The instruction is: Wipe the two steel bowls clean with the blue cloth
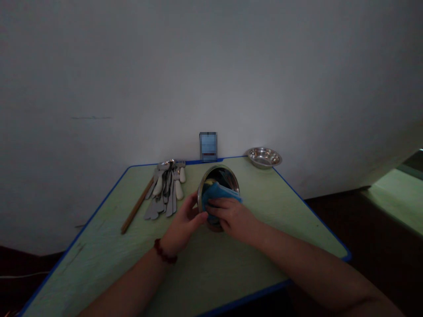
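Note:
A shiny metal bowl [228, 173] is tipped up on its side over the table, its hollow turned toward me. My left hand [189, 220] grips the bowl's left rim, thumb in front and fingers behind. Inside the bowl, my right hand [233, 218] presses a blue cloth [220, 192] against the metal, its fingers closed over the cloth. A yellowish patch shows beside the cloth, too small to name. The bowl's lower part is partly hidden by the hands.
Left of the bowl lies a pile of forks, spoons and knives [165, 189] beside a long wooden stick [137, 210]. A second metal bowl [264, 157] stands at the table's back right corner. A phone-like screen [208, 147] leans on the wall [211, 79]. Blue edging borders the green table [109, 255].

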### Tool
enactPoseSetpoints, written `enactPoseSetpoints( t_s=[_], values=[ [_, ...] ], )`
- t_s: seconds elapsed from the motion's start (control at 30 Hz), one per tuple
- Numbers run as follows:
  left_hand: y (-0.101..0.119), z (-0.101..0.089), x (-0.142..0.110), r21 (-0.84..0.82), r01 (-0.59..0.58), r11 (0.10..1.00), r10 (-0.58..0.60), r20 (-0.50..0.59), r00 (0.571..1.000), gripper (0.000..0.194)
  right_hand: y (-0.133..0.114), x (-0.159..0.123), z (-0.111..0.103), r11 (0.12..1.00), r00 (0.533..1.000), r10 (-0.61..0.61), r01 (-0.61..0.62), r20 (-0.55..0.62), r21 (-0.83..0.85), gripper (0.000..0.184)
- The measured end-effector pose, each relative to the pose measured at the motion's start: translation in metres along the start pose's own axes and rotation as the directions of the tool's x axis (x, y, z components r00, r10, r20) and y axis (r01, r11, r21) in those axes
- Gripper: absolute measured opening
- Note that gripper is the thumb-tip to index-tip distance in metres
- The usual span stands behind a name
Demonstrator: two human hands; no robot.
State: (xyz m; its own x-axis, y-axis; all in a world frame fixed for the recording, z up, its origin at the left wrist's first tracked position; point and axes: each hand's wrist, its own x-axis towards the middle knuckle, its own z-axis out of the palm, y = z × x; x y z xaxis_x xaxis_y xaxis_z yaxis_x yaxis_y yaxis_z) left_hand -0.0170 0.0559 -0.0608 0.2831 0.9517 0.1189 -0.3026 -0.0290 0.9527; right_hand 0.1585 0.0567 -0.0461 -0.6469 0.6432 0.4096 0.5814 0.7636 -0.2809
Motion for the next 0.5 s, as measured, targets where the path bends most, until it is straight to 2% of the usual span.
enactPoseSetpoints(
  t_s=[0.5],
  values=[
    [-0.0023, 0.0002, -0.0006, -0.030, -0.014, 0.999, 0.014, 0.019, 1.000, 0.052, 0.0001, -0.0008, 0.0013, 0.999, 0.999, -0.019, 0.018, -0.033, -0.033, 0.039]
  ],
)
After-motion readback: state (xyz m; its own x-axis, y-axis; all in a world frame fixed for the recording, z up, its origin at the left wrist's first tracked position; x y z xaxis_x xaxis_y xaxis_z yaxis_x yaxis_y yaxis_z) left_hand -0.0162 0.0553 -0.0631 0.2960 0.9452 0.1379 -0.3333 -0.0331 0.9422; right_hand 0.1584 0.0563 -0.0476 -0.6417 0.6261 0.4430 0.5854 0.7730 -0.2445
